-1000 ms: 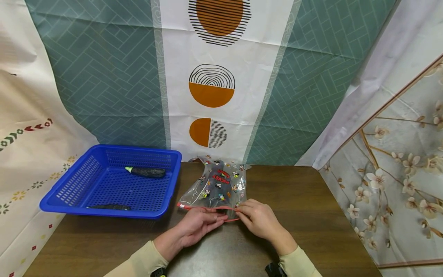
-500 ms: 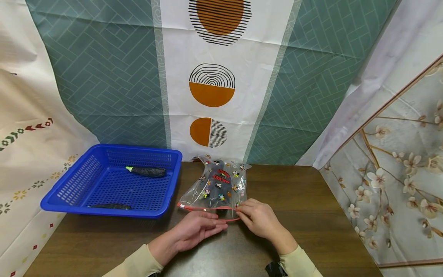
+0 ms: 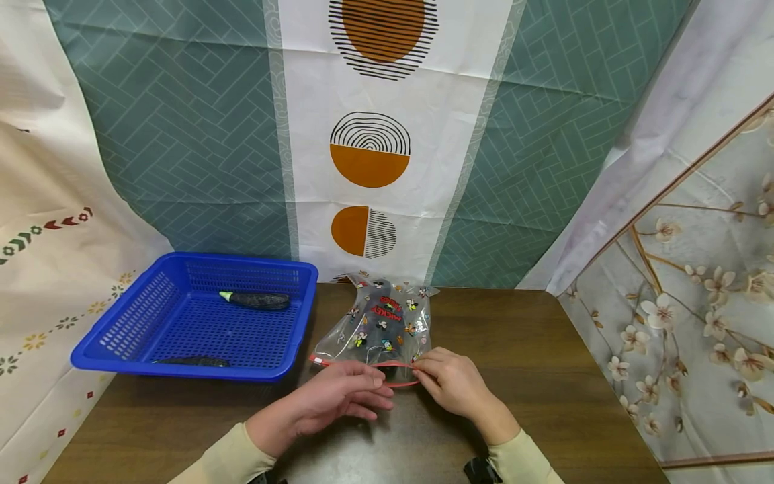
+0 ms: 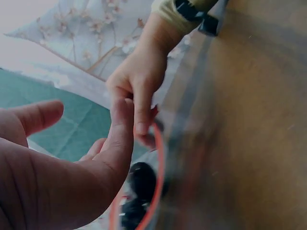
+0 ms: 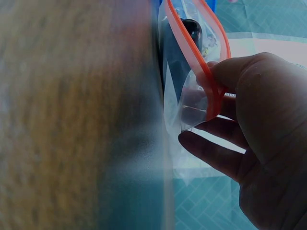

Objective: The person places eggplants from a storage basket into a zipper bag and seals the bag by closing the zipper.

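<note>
A clear zip bag (image 3: 341, 343) with cartoon prints and a red zip edge lies on the table, its mouth facing me and parted. Dark, rounded shiny ends (image 4: 142, 181) show inside the mouth in the left wrist view; the rest of them is a dark shape behind the plastic. With thumb and fingers my right hand (image 3: 450, 382) pinches the bag's right corner by the red strip (image 5: 211, 88). My left hand (image 3: 338, 396) is beside the near lip, fingers loosely extended and holding nothing, overlapping the red edge in the head view.
On the left stands a blue plastic basket (image 3: 302, 316) with slotted walls. In it lie a dark, long thing with a light green tip (image 3: 256, 300) and another dark, long one (image 3: 193, 361) by the near wall. Patterned cloths (image 3: 514, 202) hang behind the wooden table (image 3: 520, 336).
My left hand has drawn back from the bag's lip, turning and lifting slightly, its fingers now apart. The right hand keeps its pinch in the same place, and the bag has hardly moved.
</note>
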`<action>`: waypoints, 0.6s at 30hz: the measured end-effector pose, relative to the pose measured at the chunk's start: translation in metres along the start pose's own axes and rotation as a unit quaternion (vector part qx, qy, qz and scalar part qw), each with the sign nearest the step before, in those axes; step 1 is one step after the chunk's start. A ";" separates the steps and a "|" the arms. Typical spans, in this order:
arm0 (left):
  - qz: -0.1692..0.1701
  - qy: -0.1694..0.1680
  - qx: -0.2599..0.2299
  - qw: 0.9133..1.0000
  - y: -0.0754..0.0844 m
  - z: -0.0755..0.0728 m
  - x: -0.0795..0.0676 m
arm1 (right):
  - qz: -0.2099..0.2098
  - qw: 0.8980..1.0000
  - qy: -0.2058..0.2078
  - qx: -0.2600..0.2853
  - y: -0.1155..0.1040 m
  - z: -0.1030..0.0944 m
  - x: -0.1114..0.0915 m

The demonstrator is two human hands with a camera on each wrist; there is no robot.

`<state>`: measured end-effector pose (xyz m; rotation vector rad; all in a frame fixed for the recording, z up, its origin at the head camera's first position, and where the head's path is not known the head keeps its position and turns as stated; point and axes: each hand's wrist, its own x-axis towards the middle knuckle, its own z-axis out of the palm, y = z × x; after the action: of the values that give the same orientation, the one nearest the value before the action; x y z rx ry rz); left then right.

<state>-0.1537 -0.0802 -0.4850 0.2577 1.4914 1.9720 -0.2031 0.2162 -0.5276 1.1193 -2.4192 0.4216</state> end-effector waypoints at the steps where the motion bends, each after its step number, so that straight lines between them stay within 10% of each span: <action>1: 0.004 -0.002 0.009 1.000 0.003 0.000 -0.001 | 0.000 1.000 0.000 0.000 0.000 0.000 0.000; 18: 0.067 0.034 0.194 0.978 0.071 -0.014 -0.029 | -0.003 1.000 -0.002 0.001 -0.002 -0.002 0.001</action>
<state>-0.1652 -0.1187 -0.4184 0.4718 1.9460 1.7905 -0.2016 0.2152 -0.5247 1.1301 -2.4187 0.4194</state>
